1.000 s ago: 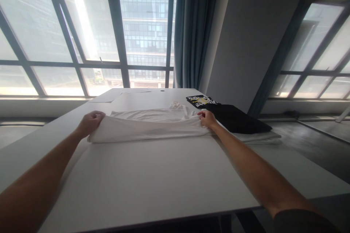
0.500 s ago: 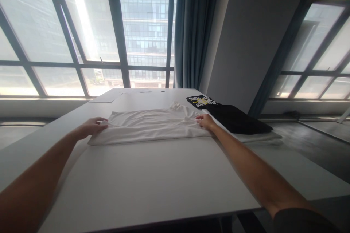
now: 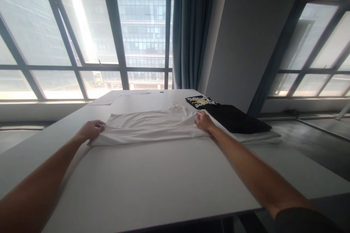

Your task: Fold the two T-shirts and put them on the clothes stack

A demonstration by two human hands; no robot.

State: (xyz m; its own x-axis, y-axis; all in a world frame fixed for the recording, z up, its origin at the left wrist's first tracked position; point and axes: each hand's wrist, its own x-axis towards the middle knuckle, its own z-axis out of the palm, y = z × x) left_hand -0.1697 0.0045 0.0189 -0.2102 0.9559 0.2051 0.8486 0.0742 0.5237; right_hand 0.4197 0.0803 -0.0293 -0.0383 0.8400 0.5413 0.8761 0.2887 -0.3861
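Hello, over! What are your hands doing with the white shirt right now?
Left hand and right hand on opposite ends of white shirt. Shirt flat on table. Black clothes beside right hand, apart.

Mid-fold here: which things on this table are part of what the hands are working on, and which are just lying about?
In hand:
- white garment, lying flat and folded over
- left hand, on its left end
- right hand, on its right end

Lying about:
- black garment, on a white one, right side
- black printed item behind it
- paper sheets, far edge of the table
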